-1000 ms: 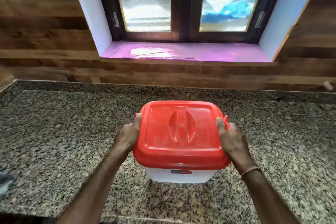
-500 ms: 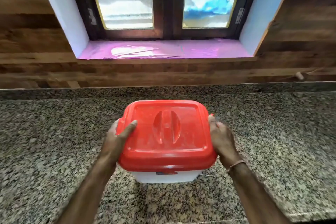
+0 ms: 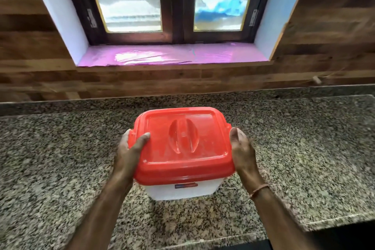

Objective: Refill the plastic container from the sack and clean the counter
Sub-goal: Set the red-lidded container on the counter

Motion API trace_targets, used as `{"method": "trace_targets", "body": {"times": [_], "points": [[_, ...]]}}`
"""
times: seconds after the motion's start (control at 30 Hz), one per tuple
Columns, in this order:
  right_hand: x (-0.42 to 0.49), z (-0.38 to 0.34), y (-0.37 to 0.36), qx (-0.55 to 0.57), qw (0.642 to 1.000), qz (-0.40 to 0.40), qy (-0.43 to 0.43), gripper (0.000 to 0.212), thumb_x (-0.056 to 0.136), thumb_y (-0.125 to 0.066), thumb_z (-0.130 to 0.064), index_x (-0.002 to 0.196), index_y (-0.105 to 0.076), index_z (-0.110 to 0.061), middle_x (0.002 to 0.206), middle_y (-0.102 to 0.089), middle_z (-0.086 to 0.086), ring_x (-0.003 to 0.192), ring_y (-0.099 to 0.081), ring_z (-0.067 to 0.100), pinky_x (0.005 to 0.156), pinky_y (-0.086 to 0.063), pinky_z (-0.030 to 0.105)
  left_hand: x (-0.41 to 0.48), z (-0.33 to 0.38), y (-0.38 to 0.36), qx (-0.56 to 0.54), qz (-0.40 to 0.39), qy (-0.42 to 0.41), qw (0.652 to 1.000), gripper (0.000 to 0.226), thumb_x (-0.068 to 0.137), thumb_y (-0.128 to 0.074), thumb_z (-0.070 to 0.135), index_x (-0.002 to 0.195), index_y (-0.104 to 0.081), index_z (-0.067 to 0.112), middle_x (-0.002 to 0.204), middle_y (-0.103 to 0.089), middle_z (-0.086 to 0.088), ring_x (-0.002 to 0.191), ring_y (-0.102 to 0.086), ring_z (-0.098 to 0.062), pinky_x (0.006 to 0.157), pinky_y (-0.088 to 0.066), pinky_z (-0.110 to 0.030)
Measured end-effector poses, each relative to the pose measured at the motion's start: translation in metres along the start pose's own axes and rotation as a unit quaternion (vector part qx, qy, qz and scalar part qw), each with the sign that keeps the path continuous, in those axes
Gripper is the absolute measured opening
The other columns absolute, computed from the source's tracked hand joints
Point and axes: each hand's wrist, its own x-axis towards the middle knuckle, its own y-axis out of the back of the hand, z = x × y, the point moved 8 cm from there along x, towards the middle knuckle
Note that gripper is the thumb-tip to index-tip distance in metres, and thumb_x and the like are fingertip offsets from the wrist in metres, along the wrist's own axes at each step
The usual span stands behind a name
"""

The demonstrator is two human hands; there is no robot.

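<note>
Plastic container (image 3: 182,191) stands upright on the granite counter (image 3: 60,158), mid-counter, straight ahead of the person and below the window sill (image 3: 172,57). White body; the red lid (image 3: 182,148) is on and looks seated flat all round.

Left hand (image 3: 129,152) grips the lid's left edge, thumb lying on top and fingers curled down over the rim. Right hand (image 3: 242,152) stands at the lid's right edge, palm turned inward. It is blurred, so I cannot tell whether it clasps the rim or only lies beside it.

Key relation: the container sits squarely between the two hands, with the lid's longer side running left to right. The ridge in the lid's centre recess points away from the person. The left hand has the surer purchase.

No sack in view. Judged step: taking the lid off before refilling.
</note>
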Motion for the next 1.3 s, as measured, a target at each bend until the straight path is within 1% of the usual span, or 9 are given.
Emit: {"method": "trace_targets", "body": {"times": [0.1, 0.17, 0.37, 0.6, 0.77, 0.87, 1.0, 1.17, 1.3], "points": [[-0.009, -0.002, -0.004, 0.045, 0.999, -0.016, -0.008, 0.089, 0.081, -0.031, -0.093, 0.148, -0.042, -0.036, 0.138, -0.063, 0.007, 0.115, -0.069, 0.028, 0.087, -0.062, 0.053, -0.004, 0.005, -0.003, 0.006, 0.005, -0.005, 1.000, 0.094, 0.082, -0.074, 0.054, 0.159, -0.027, 0.028, 0.140, -0.058, -0.010, 0.110, -0.069, -0.029, 0.083, -0.063, -0.052], [-0.011, -0.005, -0.003, 0.052, 0.998, -0.012, -0.011, 0.096, 0.076, -0.035, -0.096, 0.152, -0.037, -0.038, 0.152, -0.052, 0.006, 0.127, -0.062, 0.029, 0.096, -0.058, 0.056, -0.007, 0.008, -0.005, 0.005, 0.002, -0.015, 1.000, 0.092, 0.087, -0.073, 0.048, 0.161, -0.023, 0.027, 0.144, -0.055, -0.011, 0.112, -0.068, -0.028, 0.083, -0.062, -0.052], [-0.020, -0.025, -0.003, 0.085, 0.996, -0.029, 0.008, 0.095, 0.072, -0.047, -0.094, 0.149, -0.041, -0.038, 0.135, -0.064, 0.003, 0.114, -0.069, 0.025, 0.093, -0.059, 0.054, -0.011, 0.016, -0.003, -0.010, 0.000, -0.030, 1.000, 0.095, 0.084, -0.076, 0.047, 0.161, -0.024, 0.028, 0.143, -0.056, -0.009, 0.110, -0.068, -0.026, 0.082, -0.062, -0.049], [-0.010, -0.052, 0.041, 0.131, 0.990, 0.016, 0.049, 0.074, 0.083, -0.068, -0.067, 0.144, -0.049, -0.029, 0.120, -0.072, -0.001, 0.103, -0.074, 0.019, 0.087, -0.063, 0.046, -0.023, 0.063, -0.034, 0.021, -0.004, -0.099, 0.995, 0.104, 0.077, -0.078, 0.058, 0.161, -0.022, 0.032, 0.146, -0.054, -0.007, 0.118, -0.065, -0.026, 0.095, -0.058, -0.053], [0.027, -0.026, 0.100, 0.218, 0.976, -0.018, -0.018, 0.070, 0.083, -0.079, -0.041, 0.142, -0.051, -0.017, 0.117, -0.075, 0.008, 0.098, -0.077, 0.028, 0.083, -0.064, 0.046, -0.018, 0.082, -0.111, 0.142, 0.016, -0.136, 0.980, 0.114, 0.062, -0.064, 0.087, 0.156, -0.020, 0.042, 0.154, -0.048, -0.003, 0.138, -0.049, -0.032, 0.113, -0.042, -0.056], [0.057, 0.005, 0.149, 0.276, 0.960, -0.024, -0.046, 0.061, 0.086, -0.078, -0.030, 0.139, -0.053, -0.014, 0.119, -0.075, 0.014, 0.097, -0.077, 0.030, 0.074, -0.065, 0.042, -0.018, 0.080, -0.181, 0.206, -0.029, -0.132, 0.969, 0.111, 0.069, -0.052, 0.094, 0.159, -0.016, 0.041, 0.164, -0.035, -0.003, 0.149, -0.033, -0.036, 0.120, -0.030, -0.059], [0.095, 0.067, 0.224, 0.296, 0.952, 0.021, -0.077, 0.058, 0.087, -0.078, -0.025, 0.139, -0.055, -0.012, 0.118, -0.074, 0.019, 0.082, -0.079, 0.026, 0.063, -0.064, 0.039, -0.028, 0.063, -0.270, 0.376, -0.083, -0.157, 0.909, 0.096, 0.087, -0.027, 0.078, 0.165, -0.008, 0.025, 0.173, 0.000, -0.003, 0.159, 0.005, -0.019, 0.127, 0.002, -0.053], [0.129, 0.152, 0.264, 0.259, 0.958, 0.043, -0.114, 0.105, 0.042, -0.098, -0.053, 0.131, -0.061, -0.011, 0.113, -0.074, 0.015, 0.074, -0.076, 0.014, 0.060, -0.063, 0.032, -0.023, 0.017, -0.308, 0.596, -0.048, -0.193, 0.778, 0.107, 0.085, -0.020, 0.087, 0.165, 0.000, 0.018, 0.170, 0.020, -0.005, 0.157, 0.019, -0.020, 0.125, -0.002, -0.056], [0.147, 0.200, 0.237, 0.216, 0.967, 0.013, -0.136, 0.059, 0.078, -0.084, -0.016, 0.130, -0.059, -0.003, 0.117, -0.071, 0.020, 0.066, -0.073, 0.007, 0.055, -0.059, 0.024, -0.026, 0.016, -0.309, 0.644, -0.013, -0.209, 0.736, 0.120, 0.069, -0.005, 0.087, 0.164, -0.004, 0.013, 0.170, 0.018, -0.006, 0.158, 0.014, -0.023, 0.125, -0.010, -0.053]]}}
